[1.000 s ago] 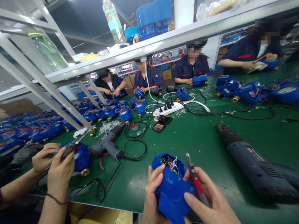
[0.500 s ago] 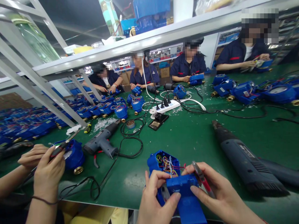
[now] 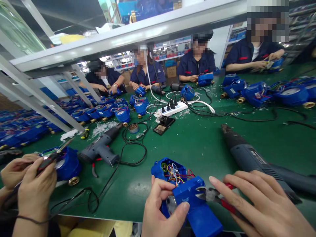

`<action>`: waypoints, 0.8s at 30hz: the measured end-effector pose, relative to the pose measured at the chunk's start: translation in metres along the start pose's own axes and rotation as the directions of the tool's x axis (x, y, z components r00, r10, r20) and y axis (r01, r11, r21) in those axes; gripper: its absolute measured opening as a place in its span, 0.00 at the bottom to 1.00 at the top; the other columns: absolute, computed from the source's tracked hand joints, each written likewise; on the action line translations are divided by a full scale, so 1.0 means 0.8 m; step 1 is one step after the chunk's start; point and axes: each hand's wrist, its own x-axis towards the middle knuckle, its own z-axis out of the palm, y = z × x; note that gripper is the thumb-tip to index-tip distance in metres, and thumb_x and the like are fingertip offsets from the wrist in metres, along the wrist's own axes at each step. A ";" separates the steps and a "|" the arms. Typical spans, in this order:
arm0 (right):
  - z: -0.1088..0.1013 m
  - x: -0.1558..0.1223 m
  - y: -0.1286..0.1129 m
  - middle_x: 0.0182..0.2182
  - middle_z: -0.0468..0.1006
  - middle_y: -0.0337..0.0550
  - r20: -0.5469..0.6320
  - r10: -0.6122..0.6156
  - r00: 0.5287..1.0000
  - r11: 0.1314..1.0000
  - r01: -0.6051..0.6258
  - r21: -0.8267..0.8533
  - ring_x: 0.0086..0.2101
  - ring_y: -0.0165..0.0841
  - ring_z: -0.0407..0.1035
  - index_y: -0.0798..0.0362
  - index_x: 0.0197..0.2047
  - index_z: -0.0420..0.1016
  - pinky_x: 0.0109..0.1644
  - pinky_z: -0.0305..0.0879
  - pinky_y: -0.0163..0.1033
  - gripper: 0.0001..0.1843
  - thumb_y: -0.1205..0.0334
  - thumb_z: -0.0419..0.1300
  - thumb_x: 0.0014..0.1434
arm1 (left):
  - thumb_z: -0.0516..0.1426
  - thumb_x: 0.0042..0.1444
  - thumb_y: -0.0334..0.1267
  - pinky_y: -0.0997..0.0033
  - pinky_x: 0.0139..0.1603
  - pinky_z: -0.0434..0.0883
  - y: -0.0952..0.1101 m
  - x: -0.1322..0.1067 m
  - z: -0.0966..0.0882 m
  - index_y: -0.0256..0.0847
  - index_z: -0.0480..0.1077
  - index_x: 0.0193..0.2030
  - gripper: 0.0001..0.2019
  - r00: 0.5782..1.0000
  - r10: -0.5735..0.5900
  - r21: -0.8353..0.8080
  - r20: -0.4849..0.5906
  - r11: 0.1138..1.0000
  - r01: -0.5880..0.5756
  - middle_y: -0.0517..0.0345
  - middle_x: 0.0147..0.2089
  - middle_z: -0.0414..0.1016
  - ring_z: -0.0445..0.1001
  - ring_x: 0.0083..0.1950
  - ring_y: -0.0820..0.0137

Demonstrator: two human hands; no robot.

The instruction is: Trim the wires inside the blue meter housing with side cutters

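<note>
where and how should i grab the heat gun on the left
Probably by the handle of the left heat gun, coming from the near right: the gun lies on its side, its handle slanting toward the camera, while the nozzle points away.

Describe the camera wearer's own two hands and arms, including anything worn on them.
The left hand and right hand are both bare: five-fingered human hands with no gloves, and no rings or markings that can be made out. No cuff or sleeve shows on either side; the picture's edge cuts off the arms, so what they wear higher up cannot be told.
</note>
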 end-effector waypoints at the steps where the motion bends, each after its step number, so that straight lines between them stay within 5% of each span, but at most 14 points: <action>1: -0.001 0.002 0.000 0.46 0.73 0.48 0.009 -0.012 1.000 1.000 0.012 -0.006 0.46 0.42 0.64 0.51 0.61 0.68 0.52 0.53 0.51 0.25 0.76 0.52 0.63 | 0.64 0.43 0.41 0.52 0.72 0.36 0.000 0.000 0.001 0.46 0.65 0.34 0.13 1.000 0.012 -0.003 -0.010 1.000 -0.012 0.67 0.27 0.81 0.79 0.35 0.66; 7: -0.002 0.015 -0.005 0.44 0.74 0.50 0.007 -0.041 0.999 0.999 0.042 -0.025 0.45 0.44 0.64 0.55 0.59 0.70 0.51 0.54 0.54 0.24 0.77 0.51 0.61 | 0.65 0.42 0.39 0.54 0.72 0.22 -0.004 -0.002 0.000 0.47 0.68 0.33 0.12 0.998 0.055 0.021 -0.013 0.998 -0.055 0.68 0.28 0.82 0.79 0.33 0.66; 13: -0.006 0.022 -0.003 0.43 0.74 0.49 0.087 -0.067 0.994 0.993 0.075 -0.092 0.44 0.47 0.65 0.53 0.60 0.70 0.49 0.55 0.56 0.27 0.77 0.49 0.59 | 0.66 0.43 0.42 0.52 0.70 0.18 -0.010 0.001 -0.008 0.47 0.70 0.35 0.13 0.998 0.040 0.019 0.050 0.999 -0.041 0.64 0.31 0.83 0.81 0.43 0.60; 24: -0.006 0.023 0.006 0.43 0.76 0.48 0.101 -0.151 0.983 0.983 0.160 -0.089 0.41 0.44 0.66 0.54 0.59 0.70 0.47 0.56 0.52 0.22 0.72 0.48 0.64 | 0.67 0.42 0.52 0.55 0.72 0.25 -0.006 0.000 -0.007 0.45 0.70 0.34 0.18 0.999 -0.023 -0.069 0.030 0.997 0.025 0.62 0.30 0.83 0.80 0.38 0.63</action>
